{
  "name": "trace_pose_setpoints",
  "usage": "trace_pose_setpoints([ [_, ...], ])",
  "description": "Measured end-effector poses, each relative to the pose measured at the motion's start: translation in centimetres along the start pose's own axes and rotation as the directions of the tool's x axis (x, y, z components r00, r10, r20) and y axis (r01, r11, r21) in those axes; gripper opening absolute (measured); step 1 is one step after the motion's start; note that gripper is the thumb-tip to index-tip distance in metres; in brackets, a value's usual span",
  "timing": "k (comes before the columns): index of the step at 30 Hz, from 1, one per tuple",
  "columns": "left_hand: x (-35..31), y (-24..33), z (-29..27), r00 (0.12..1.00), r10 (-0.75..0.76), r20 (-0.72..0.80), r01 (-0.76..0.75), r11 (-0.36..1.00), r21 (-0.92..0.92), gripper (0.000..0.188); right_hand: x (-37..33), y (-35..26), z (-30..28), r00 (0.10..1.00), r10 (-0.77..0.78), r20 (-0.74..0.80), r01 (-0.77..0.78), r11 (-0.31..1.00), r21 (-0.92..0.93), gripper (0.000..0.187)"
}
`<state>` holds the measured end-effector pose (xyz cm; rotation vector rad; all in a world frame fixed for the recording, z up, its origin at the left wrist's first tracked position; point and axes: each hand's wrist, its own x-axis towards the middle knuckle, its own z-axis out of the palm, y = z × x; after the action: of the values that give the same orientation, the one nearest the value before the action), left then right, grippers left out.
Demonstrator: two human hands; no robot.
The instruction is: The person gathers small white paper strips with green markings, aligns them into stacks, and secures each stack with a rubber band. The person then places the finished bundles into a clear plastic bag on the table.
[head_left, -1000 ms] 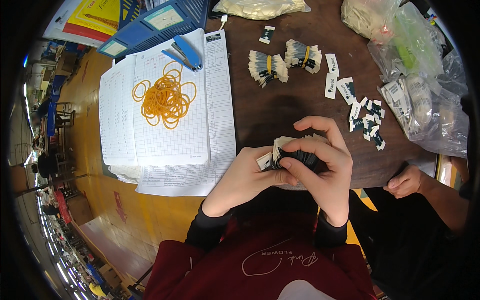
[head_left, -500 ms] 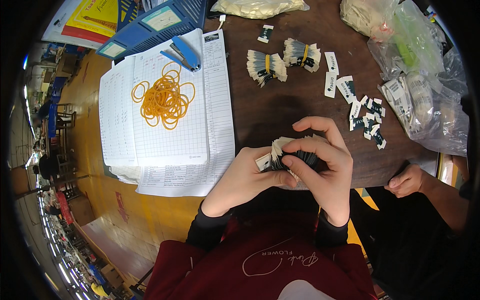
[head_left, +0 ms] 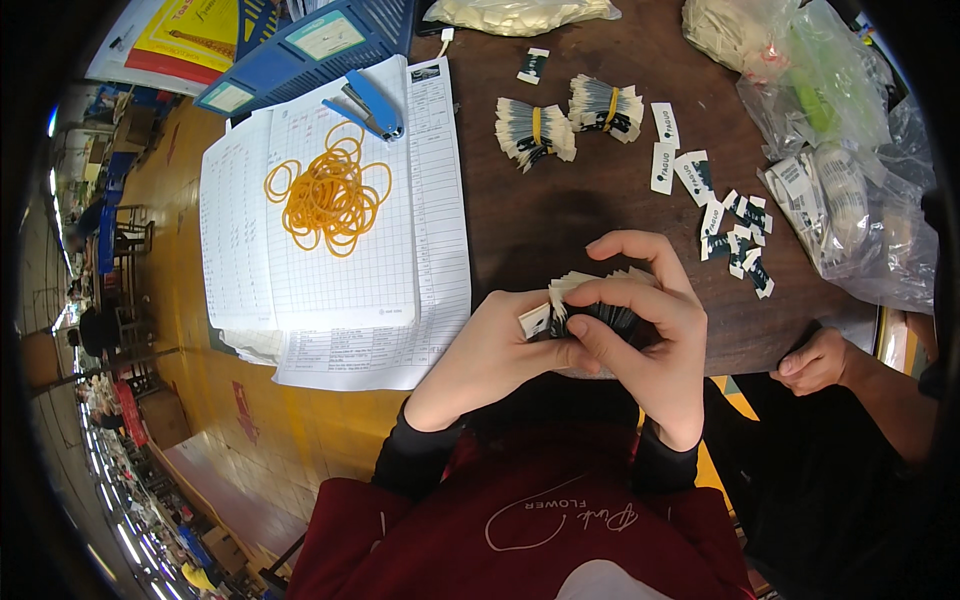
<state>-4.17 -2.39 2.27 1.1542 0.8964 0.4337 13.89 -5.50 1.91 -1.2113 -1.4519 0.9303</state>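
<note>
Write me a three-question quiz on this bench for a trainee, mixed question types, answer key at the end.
1. True or false: the rubber-band pile lies inside the blue basket.

2. Multiple choice: what colour are the bands around the two label bundles on the table?
a) green
b) yellow-orange
c) white

3. Short answer: is the label stack in contact with the person's left grip, right grip or both?

Key:
1. False; it lies on the open notebook.
2. b
3. Both.
</note>
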Motion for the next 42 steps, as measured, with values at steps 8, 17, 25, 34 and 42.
trace_pose_setpoints([
  [8,0.3,0.2,0.5,0.995,0.056,-0.08,-0.041,0.982,0.182,0.028,0.0,-0.3,0.0,0.998,0.052,-0.028,-0.053,0.998,-0.025,0.023],
  [17,1.2,-0.8,2.9,0.945,0.213,-0.246,-0.176,0.97,0.166,0.028,0.1,0.0,0.3,0.996,-0.091,-0.022,0.082,0.963,-0.257,0.033],
  [25,1.2,-1.2,3.8,0.93,0.321,-0.177,-0.254,0.913,0.319,0.055,-0.2,2.0,0.3,0.982,-0.188,-0.026,0.171,0.935,-0.311,0.022],
  [34,0.9,-0.8,2.2,0.965,0.257,0.046,-0.259,0.921,0.29,0.055,-1.7,2.3,-1.1,0.986,-0.155,-0.055,0.146,0.979,-0.142,0.017],
  [42,1.5,-0.7,4.1,0.898,0.437,-0.053,-0.39,0.845,0.367,0.052,-2.0,1.2,-2.0,0.983,-0.182,0.029,0.183,0.942,-0.281,0.044],
])
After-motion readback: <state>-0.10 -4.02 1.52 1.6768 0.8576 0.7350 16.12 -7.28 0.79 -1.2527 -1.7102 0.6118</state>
